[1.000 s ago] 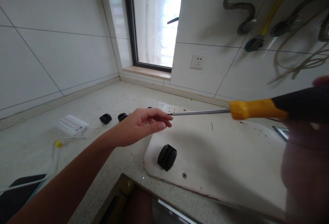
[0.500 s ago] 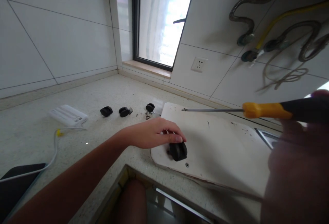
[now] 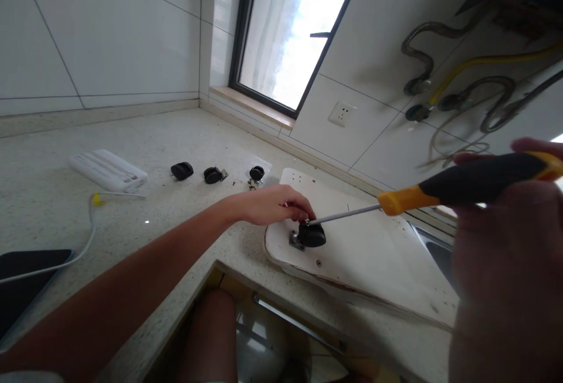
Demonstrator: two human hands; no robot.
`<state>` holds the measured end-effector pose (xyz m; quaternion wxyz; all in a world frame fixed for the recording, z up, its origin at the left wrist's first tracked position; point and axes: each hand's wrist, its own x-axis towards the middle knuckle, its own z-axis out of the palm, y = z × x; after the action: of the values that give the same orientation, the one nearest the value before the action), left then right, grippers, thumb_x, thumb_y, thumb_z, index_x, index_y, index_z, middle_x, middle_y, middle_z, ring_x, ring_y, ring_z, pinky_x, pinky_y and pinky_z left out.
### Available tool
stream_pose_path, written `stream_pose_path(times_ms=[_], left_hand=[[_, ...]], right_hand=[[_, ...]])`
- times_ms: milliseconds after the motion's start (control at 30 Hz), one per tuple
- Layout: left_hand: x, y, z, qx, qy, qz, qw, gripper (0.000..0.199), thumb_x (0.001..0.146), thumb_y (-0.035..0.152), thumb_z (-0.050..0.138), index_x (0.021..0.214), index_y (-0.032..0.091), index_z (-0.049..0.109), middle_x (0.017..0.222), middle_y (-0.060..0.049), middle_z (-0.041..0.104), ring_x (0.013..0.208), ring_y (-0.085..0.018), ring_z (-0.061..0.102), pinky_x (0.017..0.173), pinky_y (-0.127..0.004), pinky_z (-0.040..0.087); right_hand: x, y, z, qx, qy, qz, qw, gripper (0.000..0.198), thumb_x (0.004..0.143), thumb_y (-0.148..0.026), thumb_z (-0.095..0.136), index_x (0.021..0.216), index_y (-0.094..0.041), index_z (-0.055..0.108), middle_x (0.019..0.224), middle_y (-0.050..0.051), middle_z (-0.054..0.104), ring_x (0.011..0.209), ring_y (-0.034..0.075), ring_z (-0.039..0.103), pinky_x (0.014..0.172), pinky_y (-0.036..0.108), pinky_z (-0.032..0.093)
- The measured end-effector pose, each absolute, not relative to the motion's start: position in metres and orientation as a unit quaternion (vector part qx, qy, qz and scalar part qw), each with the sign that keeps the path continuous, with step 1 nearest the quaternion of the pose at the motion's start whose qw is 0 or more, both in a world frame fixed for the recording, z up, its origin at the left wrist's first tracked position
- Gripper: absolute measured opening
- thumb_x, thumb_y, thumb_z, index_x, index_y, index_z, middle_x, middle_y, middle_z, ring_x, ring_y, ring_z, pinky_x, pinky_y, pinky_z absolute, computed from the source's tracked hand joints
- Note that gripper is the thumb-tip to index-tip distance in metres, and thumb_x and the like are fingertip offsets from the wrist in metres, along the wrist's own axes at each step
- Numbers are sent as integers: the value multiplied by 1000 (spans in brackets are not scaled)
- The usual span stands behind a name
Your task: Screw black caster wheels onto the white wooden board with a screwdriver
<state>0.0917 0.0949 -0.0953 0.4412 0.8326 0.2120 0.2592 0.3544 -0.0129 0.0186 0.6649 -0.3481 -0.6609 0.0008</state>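
Note:
My right hand (image 3: 505, 242) is wrapped round the black and yellow handle of a screwdriver (image 3: 409, 195). The shaft points left, and its tip meets the fingertips of my left hand (image 3: 281, 204). Those fingers are pinched together just above a black caster wheel (image 3: 312, 234); something tiny and shiny shows at the tip, too small to name. The caster's metal plate (image 3: 296, 241) rests on the white board (image 3: 373, 254), near its rounded left end. A screw head (image 3: 319, 263) shows in the board, in front of the caster.
Three loose casters, one of them a black caster (image 3: 182, 170), lie on the speckled counter (image 3: 176, 224), with small screws (image 3: 252, 185) near the rightmost. A white power bank (image 3: 108, 170) with a cable is at left. An opening with a drawer lies below; hoses (image 3: 417, 48) hang at right.
My right hand has brought the screwdriver tip down to my left fingertips. My left hand has shifted from gripping the caster to a pinch above it, uncovering its metal plate.

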Motion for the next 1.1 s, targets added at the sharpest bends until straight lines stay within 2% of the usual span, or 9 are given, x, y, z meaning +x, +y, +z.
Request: stream_pose_path(times_ms=[67, 133, 267, 433, 600, 867, 1100], left_hand=[[91, 97, -96, 831, 209, 257, 448, 23, 102, 14, 67, 112, 18, 87, 103, -7, 86, 95, -19, 76, 86, -30, 55], [89, 97, -96, 830, 204, 256, 452, 24, 103, 14, 65, 113, 17, 86, 103, -7, 85, 95, -19, 74, 87, -30, 55], [84, 97, -94, 831, 184, 254, 460, 26, 107, 14, 60, 116, 16, 85, 103, -8, 83, 93, -19, 72, 87, -31, 55], [82, 98, -96, 830, 165, 255, 468, 29, 108, 13, 57, 118, 17, 84, 110, -10, 84, 100, -20, 75, 93, -34, 56], [84, 102, -101, 832, 160, 250, 470, 31, 104, 6, 54, 109, 18, 83, 109, -8, 84, 100, -19, 74, 92, -32, 55], [82, 102, -101, 841, 160, 240, 457, 32, 100, 3, 55, 110, 17, 82, 97, -5, 77, 92, -18, 69, 87, -31, 52], [83, 103, -102, 842, 158, 238, 458, 30, 100, 5, 56, 110, 17, 81, 98, -6, 77, 94, -19, 69, 88, -32, 52]], right_hand=[[335, -11, 24, -328, -665, 26, 671, 32, 90, -27, 91, 121, -36, 88, 120, 4, 81, 100, 25, 81, 88, 48, 74], [320, -8, 27, -294, -693, 41, 657, 34, 87, -19, 91, 118, -32, 89, 110, 4, 82, 95, 23, 82, 83, 42, 74], [303, -3, 29, -286, -745, 69, 599, 38, 87, -14, 91, 122, -27, 88, 111, 5, 82, 101, 22, 82, 93, 37, 72], [293, 1, 26, -330, -784, 69, 521, 38, 93, -24, 92, 129, -33, 85, 117, 1, 82, 107, 20, 80, 90, 33, 71], [291, 8, 24, -366, -799, 77, 471, 37, 95, -27, 91, 130, -35, 83, 116, -2, 80, 110, 16, 78, 85, 26, 69], [292, 9, 23, -379, -803, 79, 453, 41, 93, -23, 93, 130, -36, 83, 116, -3, 80, 112, 17, 77, 85, 26, 68], [293, 8, 27, -380, -799, 72, 461, 33, 98, -35, 89, 131, -36, 82, 118, 0, 80, 112, 19, 78, 88, 32, 70]])
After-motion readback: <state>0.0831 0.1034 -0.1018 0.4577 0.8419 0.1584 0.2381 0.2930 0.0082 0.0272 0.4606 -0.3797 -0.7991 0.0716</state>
